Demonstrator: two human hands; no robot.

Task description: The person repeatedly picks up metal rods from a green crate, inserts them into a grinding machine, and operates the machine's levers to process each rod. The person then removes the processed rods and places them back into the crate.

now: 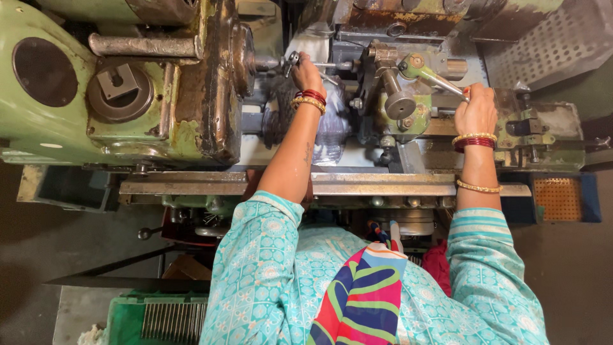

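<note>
Green crate (128, 319): sitting nearest, bottom left
Right hand (476, 112): fingers closing around the grey metal lever handle (440, 82) on the worn green metal lathe (76, 128)
Left hand (308, 75): fingers gripping the small silvery metal part (292, 61) beside the lathe's spindle, farthest in

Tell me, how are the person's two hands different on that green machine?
The left hand reaches near the spindle, touching a small metal part; the right hand grips a long lever handle. The left arm is stretched further forward than the right. Both wrists wear red and gold bangles.
</note>
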